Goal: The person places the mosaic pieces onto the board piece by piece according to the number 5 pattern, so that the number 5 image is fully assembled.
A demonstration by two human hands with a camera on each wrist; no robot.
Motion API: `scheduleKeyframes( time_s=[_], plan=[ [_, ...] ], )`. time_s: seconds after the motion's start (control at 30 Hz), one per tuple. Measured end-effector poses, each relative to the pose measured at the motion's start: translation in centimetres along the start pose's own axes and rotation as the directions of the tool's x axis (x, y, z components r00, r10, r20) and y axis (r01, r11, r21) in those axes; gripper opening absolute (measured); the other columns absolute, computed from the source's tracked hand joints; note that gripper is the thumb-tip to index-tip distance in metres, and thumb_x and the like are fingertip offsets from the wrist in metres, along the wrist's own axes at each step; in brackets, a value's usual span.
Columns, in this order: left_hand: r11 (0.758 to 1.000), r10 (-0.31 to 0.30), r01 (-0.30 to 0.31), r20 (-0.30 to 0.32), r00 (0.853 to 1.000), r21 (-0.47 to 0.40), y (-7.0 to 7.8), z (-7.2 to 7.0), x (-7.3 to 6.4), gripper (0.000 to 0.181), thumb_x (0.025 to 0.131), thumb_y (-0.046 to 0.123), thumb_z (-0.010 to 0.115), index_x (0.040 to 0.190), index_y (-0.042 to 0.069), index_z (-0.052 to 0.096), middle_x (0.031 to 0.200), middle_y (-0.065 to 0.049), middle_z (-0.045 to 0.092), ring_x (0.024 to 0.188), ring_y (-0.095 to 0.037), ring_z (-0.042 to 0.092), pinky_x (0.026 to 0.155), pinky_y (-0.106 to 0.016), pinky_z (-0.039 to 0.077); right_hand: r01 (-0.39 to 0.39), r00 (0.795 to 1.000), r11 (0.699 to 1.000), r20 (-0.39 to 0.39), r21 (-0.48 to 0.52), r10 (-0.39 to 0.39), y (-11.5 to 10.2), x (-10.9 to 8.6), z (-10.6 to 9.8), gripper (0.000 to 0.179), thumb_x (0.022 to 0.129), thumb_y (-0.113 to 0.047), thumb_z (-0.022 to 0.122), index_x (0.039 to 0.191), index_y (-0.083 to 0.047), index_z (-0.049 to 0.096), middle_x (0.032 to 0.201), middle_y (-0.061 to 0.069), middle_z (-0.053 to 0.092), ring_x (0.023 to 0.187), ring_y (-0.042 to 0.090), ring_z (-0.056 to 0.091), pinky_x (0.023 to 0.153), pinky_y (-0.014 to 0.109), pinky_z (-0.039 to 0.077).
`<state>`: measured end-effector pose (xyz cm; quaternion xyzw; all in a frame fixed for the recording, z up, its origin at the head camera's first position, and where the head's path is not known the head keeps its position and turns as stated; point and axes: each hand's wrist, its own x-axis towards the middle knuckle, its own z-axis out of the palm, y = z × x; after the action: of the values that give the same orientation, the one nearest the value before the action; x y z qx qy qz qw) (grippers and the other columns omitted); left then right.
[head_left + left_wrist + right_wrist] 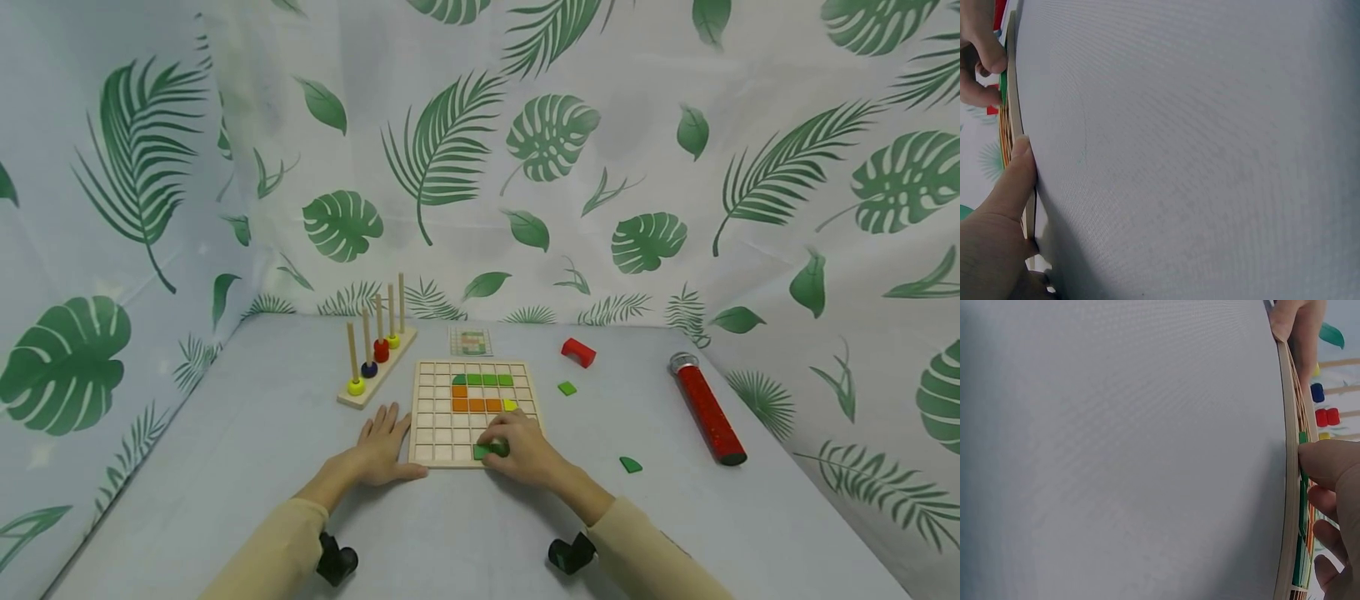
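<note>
A square wooden grid board (442, 429) lies on the table with green, orange and yellow tiles in some cells. My left hand (384, 447) rests at its left front corner, fingers spread and thumb along the front edge. In the left wrist view, the left thumb (1013, 184) touches the rim. Over the board's front row, my right hand (521, 450) has curled fingers and pinches a green tile (480, 452) between thumb and finger. In the right wrist view, the right thumb (1322, 461) covers part of the green tiles (1303, 506) low in the board.
Behind the board lies a small pattern card (471, 342). A peg stand (363, 393) with coloured beads stands at the back left. To the right are a red arch block (578, 352), a green diamond tile (567, 388), a green quarter-round tile (631, 464) and a red tube (708, 412).
</note>
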<state>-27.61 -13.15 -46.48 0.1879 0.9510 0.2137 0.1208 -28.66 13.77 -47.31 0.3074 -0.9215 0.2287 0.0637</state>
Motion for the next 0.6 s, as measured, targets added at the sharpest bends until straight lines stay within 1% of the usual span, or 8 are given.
scheduleKeyframes(
  time_s=[0.13, 0.23, 0.33, 0.47, 0.6],
  plan=[
    [1.000, -0.008, 0.008, 0.005, 1.000, 0.007, -0.1, 0.2, 0.2, 0.096, 0.083, 0.054, 0.064, 0.146, -0.006, 0.023, 0.152, -0.031, 0.006, 0.140, -0.045, 0.000, 0.111, -0.057, 0.006, -0.003, 1.000, 1.000, -0.016, -0.012, 0.002, 0.0, 0.1, 0.1, 0.017, 0.078, -0.019, 0.076, 0.095, -0.017, 0.071, 0.098, -0.005, 0.061, 0.093, 0.015, 0.046, 0.081, 0.038, 0.039],
    [1.000, -0.013, 0.013, 0.009, 1.000, 0.011, -0.1, 0.3, 0.3, 0.097, 0.083, 0.054, 0.064, 0.146, -0.006, 0.022, 0.152, -0.031, 0.005, 0.140, -0.044, 0.000, 0.111, -0.057, 0.006, -0.005, 1.000, 1.000, -0.022, -0.023, 0.005, 0.2, 0.0, 0.2, 0.021, 0.079, -0.020, 0.075, 0.099, -0.016, 0.070, 0.098, -0.006, 0.061, 0.090, 0.013, 0.045, 0.077, 0.034, 0.039],
    [1.000, -0.016, 0.016, 0.012, 1.000, 0.016, -0.1, 0.3, 0.3, 0.097, 0.083, 0.055, 0.064, 0.146, -0.006, 0.023, 0.152, -0.031, 0.005, 0.139, -0.045, 0.000, 0.111, -0.057, 0.006, -0.022, 0.999, 1.000, -0.023, -0.009, 0.022, 0.3, -0.2, 0.1, 0.023, 0.080, -0.019, 0.074, 0.102, -0.015, 0.069, 0.099, -0.007, 0.059, 0.088, 0.012, 0.044, 0.074, 0.032, 0.040],
    [1.000, -0.017, 0.017, 0.009, 1.000, 0.021, 0.1, 0.4, 0.2, 0.096, 0.083, 0.054, 0.064, 0.146, -0.006, 0.023, 0.151, -0.032, 0.006, 0.139, -0.045, 0.001, 0.110, -0.057, 0.007, -0.038, 0.998, 0.999, -0.046, 0.026, 0.039, 0.7, -0.6, -0.6, 0.021, 0.083, -0.015, 0.070, 0.104, -0.012, 0.068, 0.100, -0.004, 0.059, 0.092, 0.014, 0.047, 0.077, 0.033, 0.045],
    [1.000, -0.023, 0.023, 0.005, 1.000, 0.021, 0.2, 0.3, 0.1, 0.095, 0.083, 0.053, 0.065, 0.145, -0.006, 0.024, 0.151, -0.032, 0.006, 0.139, -0.046, 0.001, 0.110, -0.058, 0.007, -0.058, 0.995, 0.997, -0.084, 0.045, 0.062, 1.5, -1.4, -1.6, 0.020, 0.084, -0.011, 0.068, 0.103, -0.009, 0.067, 0.099, -0.002, 0.059, 0.098, 0.016, 0.050, 0.084, 0.037, 0.047]
  ],
)
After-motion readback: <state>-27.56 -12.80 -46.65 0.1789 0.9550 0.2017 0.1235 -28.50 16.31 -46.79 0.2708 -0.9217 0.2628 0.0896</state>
